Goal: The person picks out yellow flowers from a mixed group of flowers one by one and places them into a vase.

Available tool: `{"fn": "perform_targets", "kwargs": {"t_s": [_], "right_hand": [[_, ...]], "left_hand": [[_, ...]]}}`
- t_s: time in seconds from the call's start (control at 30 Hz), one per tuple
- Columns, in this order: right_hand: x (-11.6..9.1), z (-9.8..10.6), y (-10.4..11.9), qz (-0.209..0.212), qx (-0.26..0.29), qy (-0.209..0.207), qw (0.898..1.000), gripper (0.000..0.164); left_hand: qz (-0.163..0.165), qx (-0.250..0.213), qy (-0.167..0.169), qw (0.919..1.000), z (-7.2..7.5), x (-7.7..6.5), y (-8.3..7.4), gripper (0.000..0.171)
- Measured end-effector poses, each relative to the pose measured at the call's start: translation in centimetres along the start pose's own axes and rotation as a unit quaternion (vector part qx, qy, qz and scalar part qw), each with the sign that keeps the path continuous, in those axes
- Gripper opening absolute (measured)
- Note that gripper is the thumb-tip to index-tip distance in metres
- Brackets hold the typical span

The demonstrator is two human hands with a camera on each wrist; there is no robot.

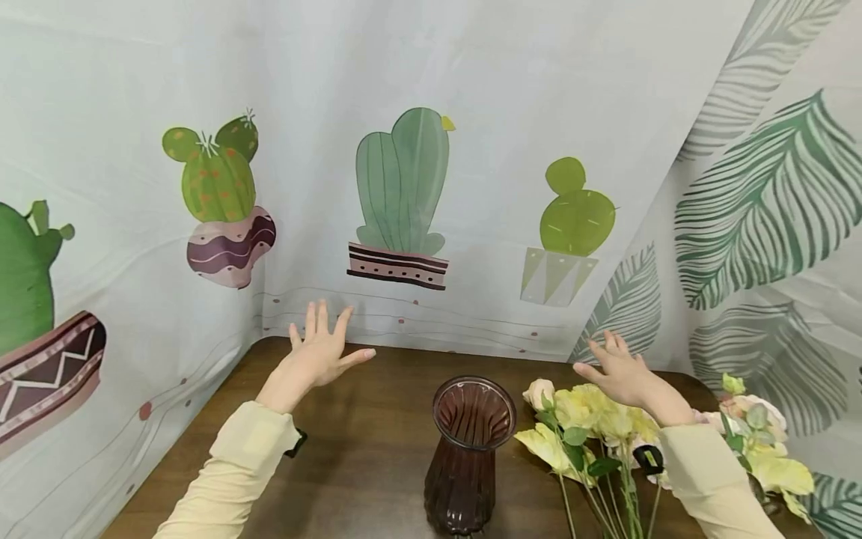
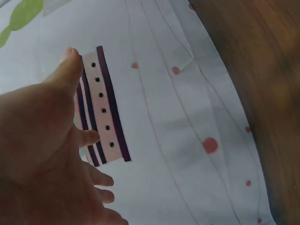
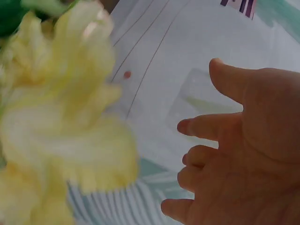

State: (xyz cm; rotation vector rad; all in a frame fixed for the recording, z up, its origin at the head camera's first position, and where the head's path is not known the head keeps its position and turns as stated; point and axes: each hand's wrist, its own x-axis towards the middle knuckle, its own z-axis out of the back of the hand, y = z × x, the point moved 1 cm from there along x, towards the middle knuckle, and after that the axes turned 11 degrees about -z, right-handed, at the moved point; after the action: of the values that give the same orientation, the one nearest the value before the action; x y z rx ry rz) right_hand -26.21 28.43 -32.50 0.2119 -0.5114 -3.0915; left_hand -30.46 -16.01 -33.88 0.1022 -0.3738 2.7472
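Note:
My left hand (image 1: pixel 313 359) hovers over the left back of the table with its fingers spread, holding nothing. Above the yellow flowers (image 1: pixel 599 412) on the right, my right hand (image 1: pixel 622 378) is also raised, its fingers extended and nothing in them. Between the two hands stands a dark purple ribbed glass vase (image 1: pixel 465 464), upright, its flared mouth facing up. The flowers lie to the right of the vase, their green stems (image 1: pixel 622 498) running toward the front edge of the view. In the right wrist view, yellow petals (image 3: pixel 70 136) appear close and blurred beside the hand.
A brown wooden table (image 1: pixel 364 427) carries everything. More pink and yellow flowers (image 1: pixel 768 449) lie at the far right, partly behind the right sleeve. White cloth (image 1: pixel 485 150) printed with cacti and leaves hangs along the back and sides.

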Motion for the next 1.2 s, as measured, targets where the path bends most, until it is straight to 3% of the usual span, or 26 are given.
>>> {"fn": "perform_targets", "kwargs": {"t_s": [0.13,0.23,0.3,0.4,0.5,0.57,0.7,0.8,0.87,1.0,1.1,1.2], "right_hand": [[-0.6,-0.3,0.7,0.018,0.002,-0.002,1.0,0.079],[-1.9,-0.6,1.1,0.039,0.005,-0.013,0.999,0.077],[-2.9,-0.9,1.1,0.051,0.005,-0.021,0.998,0.071],[-4.2,-1.6,1.0,0.063,0.01,-0.037,0.997,0.063],[-5.1,-2.2,1.0,0.07,0.019,-0.066,0.995,0.055],[-5.6,-2.4,0.9,0.077,0.023,-0.089,0.993,0.05],[-6.4,-2.7,0.7,0.088,0.037,-0.122,0.988,0.039],[-6.9,-2.7,0.6,0.091,0.048,-0.138,0.985,0.032],[-7.1,-2.5,0.5,0.086,0.053,-0.151,0.983,0.028],[-7.4,-2.4,0.2,0.065,0.063,-0.16,0.983,0.02],[-7.4,-3.0,-0.2,0.054,0.081,-0.123,0.988,0.016],[-7.4,-4.7,-0.9,0.053,0.097,-0.056,0.992,0.012]], "left_hand": [[-0.029,-0.014,0.002,0.9995,0.2,-0.4,-0.8,0.097],[-0.091,-0.044,0.024,0.9946,0.3,-1.3,-2.1,0.106],[-0.147,-0.084,0.06,0.9837,0.0,-1.8,-3.3,0.112],[-0.23,-0.154,0.121,0.9532,-1.0,-2.4,-5.3,0.115],[-0.29,-0.215,0.15,0.9204,-2.2,-2.6,-7.3,0.108],[-0.319,-0.258,0.15,0.8998,-3.1,-2.5,-8.6,0.101],[-0.368,-0.351,0.133,0.8503,-5.1,-2.2,-10.6,0.086],[-0.383,-0.4,0.111,0.825,-6.2,-2.0,-11.3,0.076],[-0.385,-0.412,0.085,0.8217,-6.7,-2.0,-11.5,0.071],[-0.363,-0.415,0.035,0.8335,-7.6,-2.1,-11.9,0.063],[-0.348,-0.404,0.007,0.8462,-8.0,-2.2,-12.1,0.057],[-0.344,-0.407,-0.003,0.8459,-8.2,-2.3,-12.4,0.053]]}}
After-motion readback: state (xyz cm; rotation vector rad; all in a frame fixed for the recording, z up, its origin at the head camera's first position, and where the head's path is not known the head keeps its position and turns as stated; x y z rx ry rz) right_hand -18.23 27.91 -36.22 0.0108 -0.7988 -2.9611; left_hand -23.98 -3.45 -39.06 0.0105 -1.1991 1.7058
